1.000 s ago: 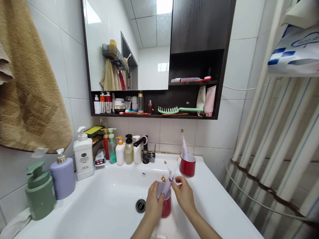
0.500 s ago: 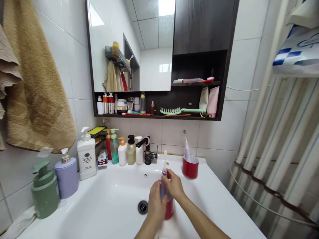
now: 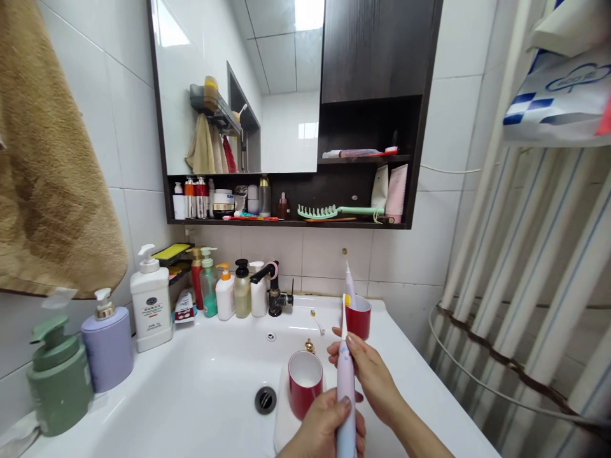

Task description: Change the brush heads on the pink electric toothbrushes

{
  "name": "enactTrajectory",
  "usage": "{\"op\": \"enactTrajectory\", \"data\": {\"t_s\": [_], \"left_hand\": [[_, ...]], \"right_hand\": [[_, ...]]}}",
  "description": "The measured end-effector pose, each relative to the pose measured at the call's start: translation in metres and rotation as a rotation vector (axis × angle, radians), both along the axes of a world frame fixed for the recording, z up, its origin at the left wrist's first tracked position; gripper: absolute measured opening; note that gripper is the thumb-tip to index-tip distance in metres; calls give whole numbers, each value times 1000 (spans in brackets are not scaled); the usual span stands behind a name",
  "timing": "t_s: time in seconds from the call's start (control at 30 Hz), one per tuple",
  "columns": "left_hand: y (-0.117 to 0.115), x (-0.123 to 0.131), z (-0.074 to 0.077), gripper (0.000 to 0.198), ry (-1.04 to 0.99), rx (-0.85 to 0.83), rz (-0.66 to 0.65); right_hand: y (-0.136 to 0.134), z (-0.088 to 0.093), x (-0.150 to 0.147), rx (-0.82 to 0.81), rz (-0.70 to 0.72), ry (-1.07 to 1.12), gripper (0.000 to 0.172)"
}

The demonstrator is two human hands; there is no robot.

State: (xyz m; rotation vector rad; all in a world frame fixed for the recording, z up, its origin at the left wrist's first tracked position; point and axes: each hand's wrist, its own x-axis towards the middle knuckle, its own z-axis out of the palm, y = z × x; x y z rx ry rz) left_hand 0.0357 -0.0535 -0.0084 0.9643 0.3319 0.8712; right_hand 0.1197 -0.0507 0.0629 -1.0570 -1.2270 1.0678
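An electric toothbrush (image 3: 345,381) with a pale pink-and-blue handle stands nearly upright between my hands, its white brush head pointing up. My left hand (image 3: 329,420) is wrapped round the lower handle, thumb in front. At the neck, my right hand (image 3: 375,375) pinches the toothbrush where head and handle meet. Left of it, a red cup (image 3: 302,395) with a white inside sits on a white stand (image 3: 282,423) by the basin. Behind my right hand, a second red cup (image 3: 361,318) holds another pale toothbrush (image 3: 350,283); the brush head I hold partly overlaps that cup.
A black faucet (image 3: 273,292) rises at the back of the white sink (image 3: 200,394). Several pump bottles (image 3: 224,296) line its back left edge. Above hangs a dark mirror cabinet (image 3: 372,51) with toiletries and a green hairbrush (image 3: 317,211). White radiator pipes (image 3: 515,286) stand at right.
Both hands have moved right and nearer with the electric toothbrush, away from in front of the near red cup, which now shows fully open at the top. The view has shifted slightly right.
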Motion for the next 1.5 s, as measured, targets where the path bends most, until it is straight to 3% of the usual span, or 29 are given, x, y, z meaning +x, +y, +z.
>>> {"op": "enactTrajectory", "data": {"t_s": [0.2, 0.4, 0.6, 0.8, 1.03, 1.13, 1.33, 1.4, 1.5], "left_hand": [[3, -2, -6, 42, 83, -39, -15], [4, -4, -4, 43, 183, 49, -53], [4, -3, -3, 42, 393, 125, 87], [-3, -5, 6, 36, 196, -17, -116], [0, 1, -3, 41, 275, 95, 54], [1, 1, -5, 42, 283, 96, 34], [-5, 0, -16, 31, 621, 206, 37], [-5, 1, -17, 32, 587, 180, 5], [-3, 1, -12, 39, 366, 80, 5]], "right_hand": [[12, -9, 21, -52, -6, 69, 37], [9, -13, 20, -144, 126, 200, 28], [11, -16, 19, -108, -49, 200, 25], [12, -14, 20, -139, -118, 182, 24], [13, -13, 22, -113, -88, 104, 26], [15, -14, 24, -103, -113, 105, 27], [23, -8, 43, -46, -292, 295, 24], [23, -4, 48, -70, -272, 317, 24], [22, -4, 49, -80, -247, 304, 26]]}}
